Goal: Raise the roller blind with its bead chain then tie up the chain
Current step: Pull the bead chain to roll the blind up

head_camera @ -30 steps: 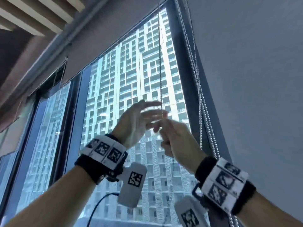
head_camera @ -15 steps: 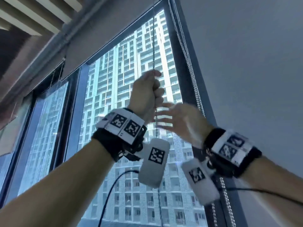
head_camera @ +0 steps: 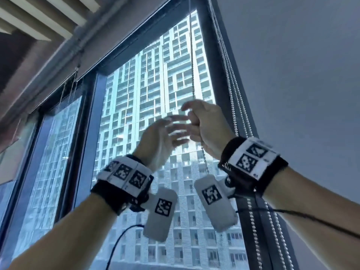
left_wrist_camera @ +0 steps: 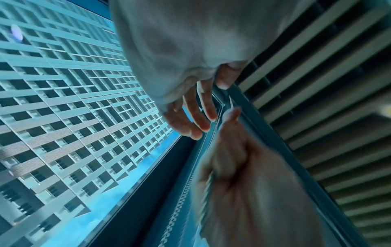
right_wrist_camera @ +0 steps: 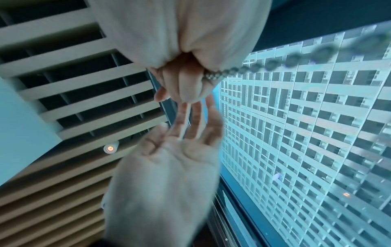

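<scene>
Both arms are reaching up and forward, wrists close together. The right hand (head_camera: pixel 207 125) is curling its fingers (right_wrist_camera: pixel 186 83) into a fist, gripping the chain (head_camera: pixel 191 63), which is running out below the fist. The left hand (head_camera: pixel 161 137) is spreading open just beside it, motion-blurred, its straight fingers (right_wrist_camera: pixel 190 120) pointing toward the right fist, palm facing the right hand

Cool daylight pours in through the window (head_camera: pixel 155 114) — the ceiling (head_camera: pixel 39 16) stays dim. Both hands smear with motion blur; the wrist views bend straight lines at their edges.
</scene>
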Available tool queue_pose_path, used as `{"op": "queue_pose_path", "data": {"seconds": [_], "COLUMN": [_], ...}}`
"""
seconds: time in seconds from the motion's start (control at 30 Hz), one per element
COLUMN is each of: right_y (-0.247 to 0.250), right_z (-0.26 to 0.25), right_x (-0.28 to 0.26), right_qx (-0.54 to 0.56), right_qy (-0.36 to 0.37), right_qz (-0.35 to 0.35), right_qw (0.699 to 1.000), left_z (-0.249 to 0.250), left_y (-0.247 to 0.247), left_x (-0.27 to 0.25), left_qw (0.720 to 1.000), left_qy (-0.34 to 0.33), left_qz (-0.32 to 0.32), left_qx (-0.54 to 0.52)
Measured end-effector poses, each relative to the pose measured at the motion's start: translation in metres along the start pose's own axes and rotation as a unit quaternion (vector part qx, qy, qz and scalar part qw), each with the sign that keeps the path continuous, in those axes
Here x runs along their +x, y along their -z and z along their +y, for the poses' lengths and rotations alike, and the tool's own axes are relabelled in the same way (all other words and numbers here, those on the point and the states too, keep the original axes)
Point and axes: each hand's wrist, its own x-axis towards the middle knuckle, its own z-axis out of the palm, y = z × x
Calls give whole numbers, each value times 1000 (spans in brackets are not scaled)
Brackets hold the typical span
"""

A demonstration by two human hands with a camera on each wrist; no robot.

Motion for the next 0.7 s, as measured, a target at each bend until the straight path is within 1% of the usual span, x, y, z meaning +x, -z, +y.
{"op": "queue_pose_path", "data": {"seconds": [0.07, 0.17, 0.3, 0.4, 0.47, 0.53, 0.7], "right_y": [6, 10, 8, 6, 7, 10, 17], "right_z": [8, 14, 27, 45, 52, 54, 55], "right_x": [-12, -20, -41, -60, -66, -68, -59], "right_qx": [-9, -11, -29, -24, -32, -42, -46], "right_qy": [5, 7, -21, -58, -93, -121, -114], "right_qz": [-10, -19, -57, -109, -144, -167, -183], "right_qw": [1000, 1000, 998, 992, 985, 978, 975], "left_z": [14, 37, 54, 49, 35, 24, 20], "left_y": [1, -8, -20, -24, -25, -28, -30], "left_x": [11, 24, 37, 38, 35, 29, 21], "left_qw": [1000, 999, 1000, 1000, 999, 999, 998], "left_qy": [-3, -10, -3, 7, -15, -36, -48], "left_qz": [22, 11, 9, 20, 32, 29, 25], "left_qx": [-20, -49, -27, -21, 3, 2, -27]}}
